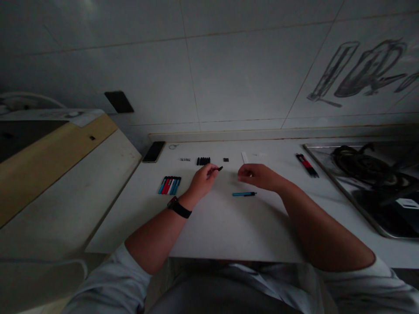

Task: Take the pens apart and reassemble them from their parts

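Note:
My left hand (203,178) pinches a small black pen part (220,168) that sticks out past the fingertips. To the right, my right hand (257,175) hovers over the white counter with thumb and fingers curled together. Whatever lies between those fingers is too hidden to make out. Below it lies a blue pen barrel (244,194) with a black end. Just beyond my left hand is a row of black pen parts (203,161). A small dark square group (225,159) and a white strip (244,157) lie between and behind the hands.
Several coloured barrels (169,185) lie at left, below small springs (185,159). Thin white pieces (260,155) are at the back. Red-and-black pens (307,165) lie beside the gas stove (366,183). A phone (153,151) is at back left; a wall rises behind the counter.

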Available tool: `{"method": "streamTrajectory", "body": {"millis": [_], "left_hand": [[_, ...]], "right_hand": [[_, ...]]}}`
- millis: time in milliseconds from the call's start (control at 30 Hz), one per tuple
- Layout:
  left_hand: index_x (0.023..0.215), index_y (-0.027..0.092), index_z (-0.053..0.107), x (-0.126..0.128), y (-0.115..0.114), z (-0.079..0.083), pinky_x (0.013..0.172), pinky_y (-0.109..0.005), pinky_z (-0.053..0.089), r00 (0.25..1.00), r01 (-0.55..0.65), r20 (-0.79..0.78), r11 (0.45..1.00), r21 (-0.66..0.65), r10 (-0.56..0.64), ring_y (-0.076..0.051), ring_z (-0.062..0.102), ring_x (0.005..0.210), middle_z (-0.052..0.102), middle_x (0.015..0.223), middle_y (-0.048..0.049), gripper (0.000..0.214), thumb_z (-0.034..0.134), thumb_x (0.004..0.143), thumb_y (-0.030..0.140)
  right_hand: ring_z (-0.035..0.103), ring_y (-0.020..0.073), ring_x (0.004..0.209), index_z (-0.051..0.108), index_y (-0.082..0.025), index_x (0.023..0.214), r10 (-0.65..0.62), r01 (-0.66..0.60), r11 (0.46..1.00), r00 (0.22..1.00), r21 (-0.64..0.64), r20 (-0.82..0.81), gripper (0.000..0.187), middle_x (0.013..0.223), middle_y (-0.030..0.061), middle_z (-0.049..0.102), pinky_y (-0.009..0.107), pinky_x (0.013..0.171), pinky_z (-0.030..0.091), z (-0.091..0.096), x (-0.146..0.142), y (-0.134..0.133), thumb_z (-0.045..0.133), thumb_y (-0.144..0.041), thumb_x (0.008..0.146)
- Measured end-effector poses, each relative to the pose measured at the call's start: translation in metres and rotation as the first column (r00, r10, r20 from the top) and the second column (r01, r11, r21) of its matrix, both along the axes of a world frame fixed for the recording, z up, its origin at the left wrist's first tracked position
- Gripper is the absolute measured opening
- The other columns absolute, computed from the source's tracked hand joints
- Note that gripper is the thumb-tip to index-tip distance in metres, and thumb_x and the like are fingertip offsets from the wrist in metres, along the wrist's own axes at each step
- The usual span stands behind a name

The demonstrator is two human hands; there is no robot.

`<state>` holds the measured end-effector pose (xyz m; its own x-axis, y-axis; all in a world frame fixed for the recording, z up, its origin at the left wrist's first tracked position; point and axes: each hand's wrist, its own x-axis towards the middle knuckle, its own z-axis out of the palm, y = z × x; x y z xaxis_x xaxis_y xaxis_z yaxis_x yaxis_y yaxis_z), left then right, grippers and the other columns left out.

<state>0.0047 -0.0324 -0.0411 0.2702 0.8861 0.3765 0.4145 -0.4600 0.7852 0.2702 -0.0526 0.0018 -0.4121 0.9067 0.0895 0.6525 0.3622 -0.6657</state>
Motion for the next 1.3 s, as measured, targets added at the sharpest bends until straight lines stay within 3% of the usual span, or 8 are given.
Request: {"method": "streamTrajectory", "body": {"millis": [100, 200, 367, 433, 533, 633, 967, 1300], "left_hand": [[0.105, 0.02, 0.066, 0.0, 0.001, -0.002, 0.089, -0.034, 0.056, 1.0, -0.01, -0.006, 1.0, -0.013, 0.01, -0.018, 0.069, 0.095, 0.074, 0.103, -0.0052, 0.01, 0.06, 0.098, 0.023], [0.104, 0.02, 0.066, 0.0, 0.002, -0.004, 0.089, -0.034, 0.056, 1.0, 0.003, -0.003, 1.0, -0.003, -0.003, -0.018, 0.069, 0.095, 0.074, 0.103, -0.0049, 0.009, 0.061, 0.097, 0.023], [0.106, 0.02, 0.066, -0.001, 0.003, -0.004, 0.091, -0.035, 0.056, 1.0, -0.007, -0.001, 1.0, 0.018, 0.007, -0.018, 0.069, 0.097, 0.074, 0.105, -0.0056, 0.01, 0.061, 0.098, 0.023], [0.107, 0.02, 0.066, -0.001, 0.003, -0.003, 0.09, -0.035, 0.056, 1.0, -0.011, 0.008, 1.0, 0.024, 0.01, -0.018, 0.07, 0.096, 0.074, 0.104, -0.0059, 0.011, 0.061, 0.098, 0.022], [0.108, 0.02, 0.067, -0.001, 0.002, -0.001, 0.09, -0.034, 0.056, 1.0, -0.005, 0.021, 0.999, 0.038, 0.004, -0.018, 0.07, 0.096, 0.073, 0.105, -0.0061, 0.012, 0.061, 0.098, 0.021], [0.107, 0.02, 0.067, -0.001, 0.0, 0.001, 0.091, -0.035, 0.056, 1.0, 0.0, 0.009, 0.998, 0.066, 0.0, -0.018, 0.069, 0.098, 0.073, 0.107, -0.0061, 0.011, 0.061, 0.098, 0.02], [0.105, 0.019, 0.068, -0.002, 0.0, 0.001, 0.091, -0.035, 0.055, 0.999, 0.017, -0.054, 0.989, 0.148, -0.009, -0.017, 0.067, 0.097, 0.071, 0.103, -0.0054, 0.011, 0.063, 0.096, 0.016], [0.102, 0.02, 0.071, 0.001, -0.006, 0.009, 0.089, -0.034, 0.055, 0.989, 0.072, -0.138, 0.985, 0.154, -0.05, -0.018, 0.066, 0.094, 0.069, 0.1, -0.0045, 0.008, 0.065, 0.096, 0.018]], "right_hand": [[0.067, 0.0177, 0.072, 0.075, -0.024, 0.091, 0.222, -0.211, 0.974, 0.962, -0.081, 0.16, 0.016, 0.084, 0.0022, 0.075, 0.027, 0.064, 0.048, -0.003, -0.006, -0.009, 0.08, -0.035, 0.081], [0.067, 0.0178, 0.072, 0.075, -0.024, 0.086, 0.265, -0.254, 0.964, 0.927, -0.077, 0.264, 0.012, 0.084, 0.0017, 0.074, 0.027, 0.064, 0.046, -0.007, -0.017, -0.016, 0.081, -0.023, 0.077], [0.068, 0.0187, 0.083, 0.073, -0.023, 0.096, 0.196, -0.2, 0.979, 0.975, 0.027, 0.106, 0.009, 0.094, 0.0041, 0.076, 0.029, 0.075, 0.05, -0.005, -0.018, -0.01, 0.068, -0.027, 0.089], [0.067, 0.0185, 0.082, 0.071, -0.022, 0.099, 0.06, -0.055, 0.991, 0.997, 0.125, -0.037, 0.015, 0.094, 0.0052, 0.075, 0.03, 0.075, 0.051, -0.003, -0.013, -0.005, 0.062, -0.033, 0.095], [0.067, 0.0195, 0.081, 0.069, -0.022, 0.103, -0.133, 0.178, 0.957, 0.971, 0.23, -0.197, 0.021, 0.093, 0.0066, 0.075, 0.032, 0.075, 0.052, -0.002, -0.01, 0.0, 0.06, -0.04, 0.097], [0.069, 0.0214, 0.084, 0.07, -0.022, 0.102, -0.187, 0.254, 0.93, 0.949, 0.265, -0.253, 0.022, 0.094, 0.0077, 0.075, 0.034, 0.078, 0.054, -0.003, -0.011, 0.001, 0.061, -0.041, 0.096], [0.068, 0.0236, 0.09, 0.075, -0.022, 0.105, -0.181, 0.214, 0.886, 0.976, 0.411, -0.118, 0.021, 0.101, 0.0095, 0.074, 0.037, 0.082, 0.055, -0.001, -0.009, -0.001, 0.061, -0.036, 0.098], [0.067, 0.0245, 0.094, 0.076, -0.022, 0.106, -0.066, -0.012, 0.87, 0.988, 0.493, 0.14, 0.021, 0.103, 0.0105, 0.074, 0.038, 0.088, 0.048, -0.013, -0.019, -0.002, 0.059, -0.033, 0.102]]}}
